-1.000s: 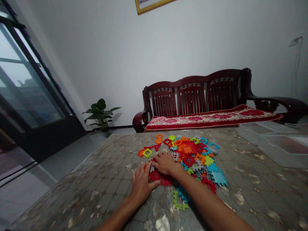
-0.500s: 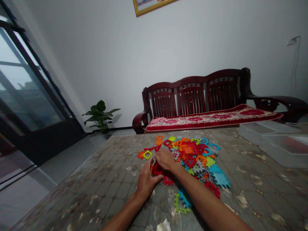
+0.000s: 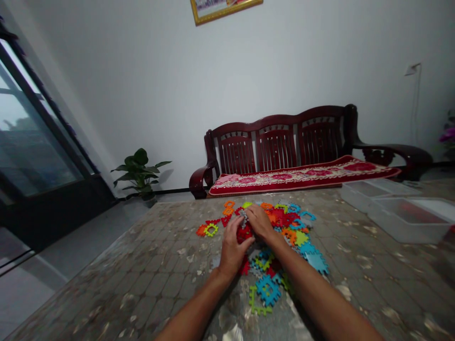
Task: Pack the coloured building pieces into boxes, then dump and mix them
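My left hand (image 3: 231, 251) is wrapped round the near left side of a red assembly of interlocking plastic pieces (image 3: 244, 233), raised a little over the table. My right hand (image 3: 260, 221) closes on its far right side, fingertips at a grey toothed piece (image 3: 243, 217) on top. Fingers hide much of the assembly. Behind and right lies a heap of toothed pieces, among them orange, red and blue ones. Nearer me are a blue square piece (image 3: 268, 290) and a green angled piece (image 3: 261, 311). A green ring piece (image 3: 211, 230) lies to the left.
Clear plastic boxes (image 3: 408, 227) stand at the table's right side. Beyond the patterned tabletop (image 3: 170, 265) is a dark wooden bench (image 3: 277, 142) with a red cover. A potted plant (image 3: 140, 173) stands on the floor at the left.
Both hands have lifted the red assembly and shifted it right and slightly away. The blue square piece near me is now uncovered. The view has turned slightly right.
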`<state>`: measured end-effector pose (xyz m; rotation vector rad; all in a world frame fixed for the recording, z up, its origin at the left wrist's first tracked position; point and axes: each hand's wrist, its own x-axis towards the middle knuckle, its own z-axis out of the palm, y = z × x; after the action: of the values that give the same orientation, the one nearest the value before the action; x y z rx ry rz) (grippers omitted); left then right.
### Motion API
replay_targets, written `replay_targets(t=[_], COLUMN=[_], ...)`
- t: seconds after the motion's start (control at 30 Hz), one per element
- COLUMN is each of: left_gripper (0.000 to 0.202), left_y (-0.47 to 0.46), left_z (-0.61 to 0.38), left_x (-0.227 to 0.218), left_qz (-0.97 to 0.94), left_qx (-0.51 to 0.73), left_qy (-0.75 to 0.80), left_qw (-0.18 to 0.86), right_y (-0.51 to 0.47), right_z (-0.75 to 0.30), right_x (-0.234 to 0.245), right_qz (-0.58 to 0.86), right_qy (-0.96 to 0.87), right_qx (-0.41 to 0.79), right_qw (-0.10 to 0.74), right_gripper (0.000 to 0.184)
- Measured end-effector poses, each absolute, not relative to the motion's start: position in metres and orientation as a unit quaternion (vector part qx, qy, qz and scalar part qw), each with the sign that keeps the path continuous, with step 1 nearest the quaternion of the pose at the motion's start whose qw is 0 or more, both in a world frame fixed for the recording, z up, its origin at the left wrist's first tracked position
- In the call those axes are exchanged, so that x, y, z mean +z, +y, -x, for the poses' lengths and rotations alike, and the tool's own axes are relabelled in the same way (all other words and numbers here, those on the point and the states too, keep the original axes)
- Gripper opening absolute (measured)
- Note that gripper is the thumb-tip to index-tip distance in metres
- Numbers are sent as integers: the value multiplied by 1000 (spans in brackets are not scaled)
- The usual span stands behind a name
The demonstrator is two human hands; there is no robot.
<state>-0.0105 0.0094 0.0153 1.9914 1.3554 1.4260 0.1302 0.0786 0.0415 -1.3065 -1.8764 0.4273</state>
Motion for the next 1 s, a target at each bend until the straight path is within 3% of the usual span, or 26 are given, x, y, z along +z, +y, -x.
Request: replay_targets(t=[0.2,0.3,0.4,0.47,0.67,1.0], left_gripper=[56,42,40,41,44,40], left_y=[25,35,49,59,82,82], left_z=[-28,-16,21,52,121,86], left_x=[40,44,42,38,22,-21], left_qz=[-729,-716,-688,-662,-547,-666], left_qx=[475,461,468,405,304,264], left_qy=[422,430,492,603,771,686], left_qw=[256,299,257,184,120,125], right_y=[85,84,81,77,73,83], right_z=[-196,-230,-263,-282,-314,-314], right_x=[49,43,29,16,-20,-42], right_qz=[531,553,585,612,669,690], right_qy=[-671,-629,-588,-562,-519,-532], right_qx=[173,168,157,149,138,150], right_qw=[487,520,535,537,515,467], right_gripper=[37,44,49,50,54,56])
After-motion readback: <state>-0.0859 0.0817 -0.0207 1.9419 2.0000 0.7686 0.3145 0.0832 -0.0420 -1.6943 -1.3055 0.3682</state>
